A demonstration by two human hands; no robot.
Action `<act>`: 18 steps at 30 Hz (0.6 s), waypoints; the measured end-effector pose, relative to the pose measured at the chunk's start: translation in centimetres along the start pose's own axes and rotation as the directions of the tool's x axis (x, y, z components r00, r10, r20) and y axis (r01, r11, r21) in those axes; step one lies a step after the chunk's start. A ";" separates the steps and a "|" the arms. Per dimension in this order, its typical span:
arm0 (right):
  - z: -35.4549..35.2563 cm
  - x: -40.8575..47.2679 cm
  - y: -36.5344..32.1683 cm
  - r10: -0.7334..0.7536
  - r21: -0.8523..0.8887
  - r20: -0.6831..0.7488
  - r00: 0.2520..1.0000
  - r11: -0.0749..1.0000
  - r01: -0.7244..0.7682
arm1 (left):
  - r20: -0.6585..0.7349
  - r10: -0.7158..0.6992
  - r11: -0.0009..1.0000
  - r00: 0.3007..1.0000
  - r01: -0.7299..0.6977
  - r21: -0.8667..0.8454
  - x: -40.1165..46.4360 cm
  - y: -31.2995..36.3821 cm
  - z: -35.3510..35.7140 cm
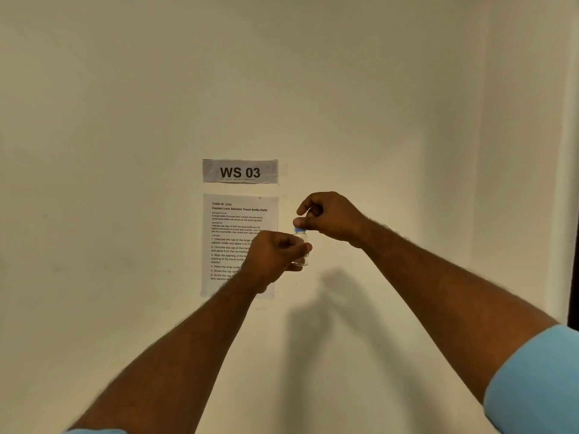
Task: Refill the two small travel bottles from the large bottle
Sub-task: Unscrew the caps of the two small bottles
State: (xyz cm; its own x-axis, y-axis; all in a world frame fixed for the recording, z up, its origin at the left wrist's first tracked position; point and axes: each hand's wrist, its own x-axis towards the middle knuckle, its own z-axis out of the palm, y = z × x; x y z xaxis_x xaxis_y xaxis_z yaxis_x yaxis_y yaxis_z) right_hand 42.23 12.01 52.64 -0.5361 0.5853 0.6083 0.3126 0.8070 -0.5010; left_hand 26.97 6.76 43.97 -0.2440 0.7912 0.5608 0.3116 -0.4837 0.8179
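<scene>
**pal_a:** Clear plastic, blue top. That's the small bottle (301,245), held up in mid-air in front of the wall (125,104), upright, just right of the printed task sheet (232,220). No desk shows anywhere in the view, so nothing is carrying it but the hands.

**pal_b:** Who's got what?

**pal_a:** The left hand (274,256) has its fingers curled round the bottle's body from the left side. The right hand (329,216) comes in from above and pinches the blue cap (299,229) between thumb and fingers. Cap looks to be sitting on the neck; can't tell if it's tight or loose.

**pal_b:** Anything in it?

**pal_a:** Too small and see-through to tell. Other stuff: a "WS 03" sign (240,171) taped above the sheet, the left arm covering the sheet's lower right corner, and light blue sleeves (532,380) at the bottom edge.
</scene>
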 end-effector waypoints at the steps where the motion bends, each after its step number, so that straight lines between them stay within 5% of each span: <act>1: 0.1 0.0 0.1 -0.011 0.003 0.006 1.000 1.000 0.011 | 0.001 -0.002 1.000 1.000 0.002 -0.004 0.1 0.0 0.0; 8: -0.2 -0.4 0.5 0.038 0.112 0.175 0.984 0.992 -0.058 | 0.012 0.007 1.000 1.000 -0.007 -0.006 0.6 -0.4 0.1; 11: 0.3 -0.1 0.7 0.071 0.208 0.143 0.987 0.973 -0.100 | 0.019 0.013 1.000 1.000 -0.013 -0.011 0.7 -0.6 0.3; 15: 0.6 -0.1 1.1 0.010 0.067 0.007 1.000 0.998 -0.010 | 0.028 0.017 1.000 0.999 -0.017 -0.009 0.7 -0.8 0.5; 18: 0.4 0.0 1.5 -0.019 0.114 0.047 0.999 0.993 0.013 | 0.028 0.003 1.000 1.000 -0.003 0.001 0.7 -1.0 0.5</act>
State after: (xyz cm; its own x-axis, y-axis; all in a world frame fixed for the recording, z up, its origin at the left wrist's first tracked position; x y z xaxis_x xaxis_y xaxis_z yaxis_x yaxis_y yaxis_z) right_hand 42.37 13.19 51.65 -0.5779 0.5657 0.5882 0.2136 0.8005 -0.5600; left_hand 26.92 7.97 43.54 -0.2174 0.7999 0.5593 0.3134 -0.4855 0.8161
